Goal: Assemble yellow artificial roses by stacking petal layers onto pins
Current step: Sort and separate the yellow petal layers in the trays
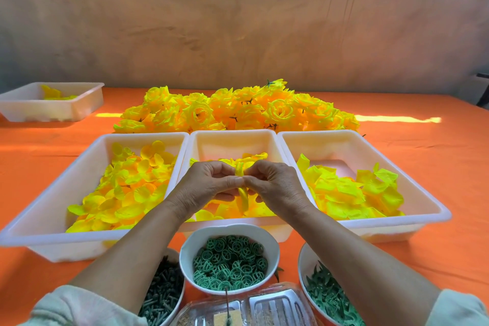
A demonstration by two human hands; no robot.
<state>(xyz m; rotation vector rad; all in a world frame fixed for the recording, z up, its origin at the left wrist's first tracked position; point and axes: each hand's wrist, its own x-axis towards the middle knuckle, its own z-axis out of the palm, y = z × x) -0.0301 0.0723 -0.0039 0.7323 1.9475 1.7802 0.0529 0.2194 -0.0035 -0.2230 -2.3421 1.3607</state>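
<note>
three trays [185, 137] abreast | roses [238, 111] behind | three bowls [272, 243] before

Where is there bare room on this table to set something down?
Bare orange cloth right of the right tray, and left between the small far tray and the left tray. Crowded: middle tray, rose pile, near bowls.

Bright daylight, sunlit streaks, wide-angle edge bending.

Head camera looks forward and down, close over the table [397, 156].
</note>
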